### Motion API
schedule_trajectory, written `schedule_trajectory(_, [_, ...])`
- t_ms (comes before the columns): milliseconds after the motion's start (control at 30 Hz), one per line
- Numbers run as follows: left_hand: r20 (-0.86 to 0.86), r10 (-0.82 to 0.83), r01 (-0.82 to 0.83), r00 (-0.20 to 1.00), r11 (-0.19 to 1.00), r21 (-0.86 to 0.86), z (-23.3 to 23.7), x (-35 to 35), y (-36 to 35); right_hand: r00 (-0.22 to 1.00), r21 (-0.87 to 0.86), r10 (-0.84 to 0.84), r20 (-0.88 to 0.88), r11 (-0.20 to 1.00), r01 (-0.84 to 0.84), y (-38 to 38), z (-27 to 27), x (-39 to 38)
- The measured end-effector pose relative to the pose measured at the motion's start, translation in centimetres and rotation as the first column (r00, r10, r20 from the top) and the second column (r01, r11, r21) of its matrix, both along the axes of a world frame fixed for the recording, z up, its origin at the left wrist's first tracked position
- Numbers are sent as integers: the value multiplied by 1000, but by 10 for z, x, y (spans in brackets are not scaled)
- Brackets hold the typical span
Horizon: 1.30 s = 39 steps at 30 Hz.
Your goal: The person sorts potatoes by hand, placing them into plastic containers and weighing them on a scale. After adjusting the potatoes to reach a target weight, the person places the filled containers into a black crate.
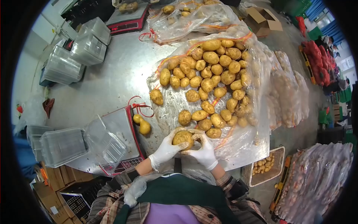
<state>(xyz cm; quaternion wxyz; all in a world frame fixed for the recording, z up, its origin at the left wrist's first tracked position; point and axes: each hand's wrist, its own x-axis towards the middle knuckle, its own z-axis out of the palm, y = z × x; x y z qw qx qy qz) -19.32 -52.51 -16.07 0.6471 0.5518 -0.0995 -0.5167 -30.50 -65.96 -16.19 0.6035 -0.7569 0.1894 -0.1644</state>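
Just in front of my body, both gloved hands are around one large yellow-brown potato (pixel 182 139). My left hand (pixel 164 151) grips its left side, the thumb along the lower edge. My right hand (pixel 203 151) curves round from the other side, fingertips against the potato and a gap showing between finger and thumb. Beyond my hands, many potatoes (pixel 210 57) lie spread on an opened clear plastic sack (pixel 171 108). A knobbly, double-lobed potato (pixel 144 127) rests apart to the left, beside the red-edged scale.
A red scale (pixel 130 160) with a clear plastic tub (pixel 106 143) on it stands at left. Stacked clear tubs (pixel 63 65) line the metal table's (pixel 112 78) far left. A crate of small potatoes (pixel 281 160) sits low right, near filled sacks (pixel 317 179).
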Motion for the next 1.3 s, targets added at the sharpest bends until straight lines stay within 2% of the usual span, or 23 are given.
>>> schedule_trajectory(67, [-4, 9, -9, 1000, 999, -32, -3, -1, 1, 997, -87, -44, 69, 995, 50, 5, -6, -2])
schedule_trajectory(167, [-299, 121, -118, 947, 993, 28, -1, 2, 0, 980, -165, -138, 145, 973, 161, 20, -17, 0])
schedule_trajectory(267, [-459, 165, -191, 873, 981, -12, -1, 7, 0, 988, -74, -128, 82, 988, 134, 8, -8, 10])
schedule_trajectory(300, [-433, 162, -192, 887, 981, -27, 2, 11, 0, 985, -169, -87, 149, 979, 112, -5, -13, 13])
schedule_trajectory(333, [-406, 160, -193, 900, 980, -43, 7, 20, -1, 992, -4, -91, 83, 996, 92, -18, -13, 17])
schedule_trajectory(367, [-378, 160, -195, 912, 979, -58, 9, 30, -1, 987, -38, -141, 84, 989, 144, -36, -19, 27])
schedule_trajectory(400, [-431, 188, -239, 883, 969, -66, 8, 42, 1, 974, 2, -221, -47, 975, 222, -55, -24, 37])
schedule_trajectory(467, [-436, 263, -298, 861, 955, -12, 12, 63, 7, 916, -301, -374, -144, 899, 320, -96, -33, 69])
schedule_trajectory(500, [-498, 337, -349, 799, 934, 72, 8, 74, 7, 908, -447, -386, -164, 849, 280, -118, -49, 82])
schedule_trajectory(600, [-550, 360, -373, 754, 923, 93, 4, 93, 6, 865, -528, -449, -225, 802, 279, -145, -73, 131])
schedule_trajectory(700, [-375, 290, -292, 881, 955, 53, 0, 93, -5, 823, -575, -402, -402, 810, 115, -154, -66, 153])
schedule_trajectory(767, [-287, 216, -205, 933, 976, 68, -6, 88, -5, 925, -141, -212, -315, 974, 175, -164, -69, 141])
schedule_trajectory(833, [-282, 147, -139, 948, 989, 46, 1, 81, -12, 986, 260, -83, -143, 958, 118, -165, -79, 120])
schedule_trajectory(867, [-283, 117, -111, 952, 993, 38, 3, 74, -14, 998, 419, 15, -57, 908, 10, -151, -60, 106])
schedule_trajectory(900, [-309, 73, -77, 948, 997, -3, 2, 71, -15, 997, 739, 70, 35, 669, -73, -133, -46, 93])
schedule_trajectory(933, [-247, 57, -68, 967, 997, -39, 2, 65, -18, 986, 862, 26, 166, 482, -158, -111, -31, 82])
schedule_trajectory(967, [-184, 42, -56, 982, 996, -74, 2, 58, -21, 970, 867, 39, 240, 440, -233, -95, -34, 71])
schedule_trajectory(1000, [-118, 28, -40, 993, 993, -108, 9, 52, -27, 970, 930, 48, 240, 276, -244, -80, -35, 62])
schedule_trajectory(1067, [-69, 31, -34, 997, 998, -50, 24, 40, -28, 947, 919, 94, 307, 227, -321, -53, -23, 49])
schedule_trajectory(1100, [-38, 30, -31, 999, 998, -50, 26, 36, -26, 947, 852, 160, 278, 415, -319, -43, -26, 44])
schedule_trajectory(1233, [-118, 38, -41, 992, 999, -23, 43, 28, -8, 945, 684, 272, 180, 656, -319, -26, -7, 32])
schedule_trajectory(1267, [-136, 42, -44, 990, 999, -11, 46, 26, -3, 949, 677, 304, 88, 681, -281, -24, 0, 30])
schedule_trajectory(1300, [51, 48, -48, 998, 999, 3, 46, 23, 0, 944, 664, 330, -5, 707, -243, -22, 10, 27])
